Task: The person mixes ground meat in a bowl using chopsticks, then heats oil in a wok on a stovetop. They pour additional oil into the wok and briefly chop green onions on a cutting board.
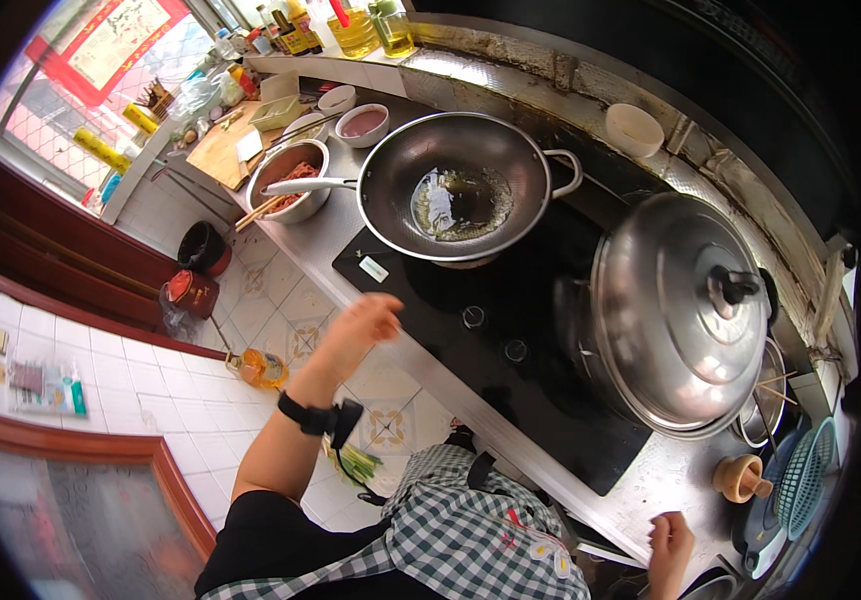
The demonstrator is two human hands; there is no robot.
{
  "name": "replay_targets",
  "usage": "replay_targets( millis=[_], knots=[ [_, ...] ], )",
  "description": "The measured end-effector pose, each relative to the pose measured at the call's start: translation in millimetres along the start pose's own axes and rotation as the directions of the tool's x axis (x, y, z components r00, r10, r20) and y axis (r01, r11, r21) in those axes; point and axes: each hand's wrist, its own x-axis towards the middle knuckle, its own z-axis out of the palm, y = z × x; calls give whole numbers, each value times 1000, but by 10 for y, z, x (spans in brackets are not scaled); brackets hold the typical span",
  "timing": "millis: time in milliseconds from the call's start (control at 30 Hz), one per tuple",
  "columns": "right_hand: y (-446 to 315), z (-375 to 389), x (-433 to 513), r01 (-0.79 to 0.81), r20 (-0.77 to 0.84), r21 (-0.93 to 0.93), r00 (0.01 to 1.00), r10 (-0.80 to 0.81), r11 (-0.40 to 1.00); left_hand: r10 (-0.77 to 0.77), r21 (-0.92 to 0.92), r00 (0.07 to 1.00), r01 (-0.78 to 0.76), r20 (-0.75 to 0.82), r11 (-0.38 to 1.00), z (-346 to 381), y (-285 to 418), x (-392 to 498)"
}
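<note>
My left hand [361,330], with a black strap on its wrist, hangs over the front edge of the black glass cooktop [430,322]. Its loosely bent fingers hold nothing. Farther back, a steel wok [389,180] with clear liquid pooled in its base rests on the cooktop, its long handle pointing left over a pot of minced meat [301,176]. My right hand [672,541] is curled at the counter's front edge, lower right, with no object visible in it. A large pot with a domed metal lid [670,315] occupies the right side of the cooktop.
Chopsticks [262,212] lean out of the meat pot. Behind are a bowl of pink liquid [363,125], a wooden cutting board [224,150] and oil bottles [355,34]. Right stand a wooden mortar [734,480] and blue basket [809,480]. An oil jug [262,369] and green stalks [355,461] are on the floor.
</note>
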Motion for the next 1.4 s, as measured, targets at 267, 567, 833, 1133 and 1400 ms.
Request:
replay_targets(
  millis=[267, 567, 833, 1133, 1400],
  knots=[
    [1761, -1774, -191, 11, -327, 189, 944, 53, 982, -520, 419, 651, 322, 554, 849, 2548, -1075, -1075],
    [3932, -3642, -361, -260, -712, 314, 572, 408, 913, -669, 644, 532, 273, 518, 715, 4243, -1670, -1679],
    [5399, -4365, 139, -437, -672, 441, 418, 611, 784, -633, 672, 668, 263, 391, 692, 4848, -1741, -1681],
    [6002, -4797, 1104, -825, -830, -11, 323, 455, 565, -595, 690, 774, 311, 215, 654, 5183, -1822, -1710],
    [6177, -4981, 1366, -849, -801, -306, 474, 364, 431, -621, 772, 752, 255, 220, 583, 5557, -2018, -1499]
  ],
)
